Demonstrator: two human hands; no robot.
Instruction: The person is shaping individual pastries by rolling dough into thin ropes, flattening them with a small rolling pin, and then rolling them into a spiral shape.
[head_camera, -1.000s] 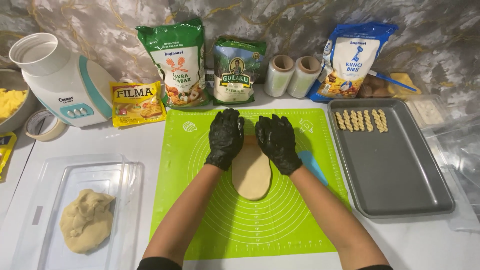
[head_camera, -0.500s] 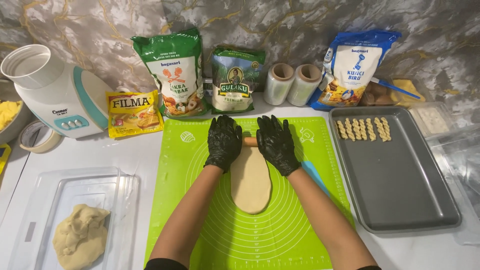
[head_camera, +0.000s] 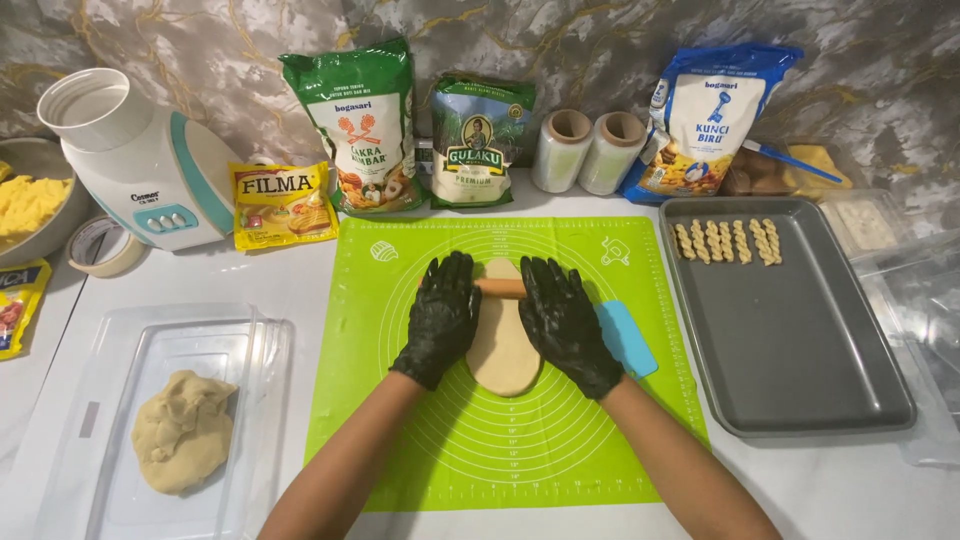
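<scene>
Black-gloved left hand (head_camera: 440, 318) and right hand (head_camera: 568, 324) pressing one wooden rolling pin (head_camera: 500, 288).
Fingers flat, spread across pin atop one oval dough sheet (head_camera: 502, 350) on green mat (head_camera: 400, 400); five twists (head_camera: 727, 241) on one tray (head_camera: 800, 370).

Bare mat (head_camera: 500, 450) below; bags (head_camera: 420, 130) behind.

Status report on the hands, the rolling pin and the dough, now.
Left hand and right hand, both in black gloves, flat on wooden rolling pin. Pin lies across far end of oval dough sheet on green mat. Blue scraper beside right hand.
</scene>
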